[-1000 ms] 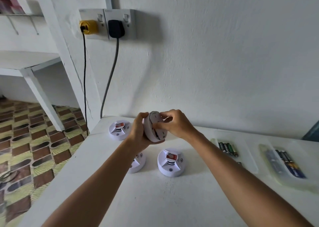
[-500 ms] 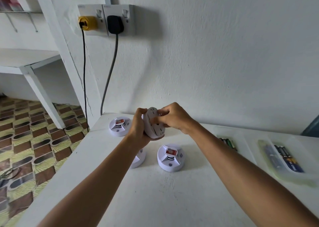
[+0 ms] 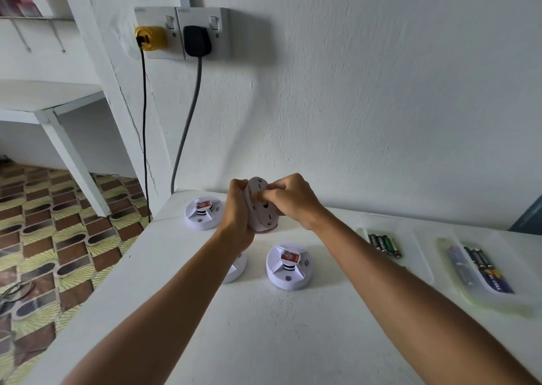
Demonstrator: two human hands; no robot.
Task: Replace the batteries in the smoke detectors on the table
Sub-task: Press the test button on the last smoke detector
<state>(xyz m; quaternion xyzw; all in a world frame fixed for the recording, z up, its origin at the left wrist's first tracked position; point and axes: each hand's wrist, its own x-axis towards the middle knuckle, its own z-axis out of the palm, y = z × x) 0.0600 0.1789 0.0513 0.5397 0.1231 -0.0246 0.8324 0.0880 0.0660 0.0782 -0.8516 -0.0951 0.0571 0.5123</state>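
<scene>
A white round smoke detector (image 3: pixel 259 213) is held on edge above the white table (image 3: pixel 264 332), its back towards me. My left hand (image 3: pixel 237 211) grips its left rim; my right hand (image 3: pixel 289 198) has its fingers curled over the back face. Three more white detectors lie on the table: one at the back left (image 3: pixel 203 212), one in the middle (image 3: pixel 289 267), one (image 3: pixel 234 270) half hidden under my left forearm. Green batteries (image 3: pixel 384 244) lie in a clear tray on the right.
A second clear tray (image 3: pixel 481 267) with dark and blue batteries sits at the far right. Two wall sockets hold a yellow plug (image 3: pixel 151 38) and a black plug (image 3: pixel 197 41), whose cables hang to the table's back-left corner. The table's left edge drops to tiled floor (image 3: pixel 44 232).
Both hands have stayed on the held detector and kept it in about the same place above the table. The camera view has shifted slightly.
</scene>
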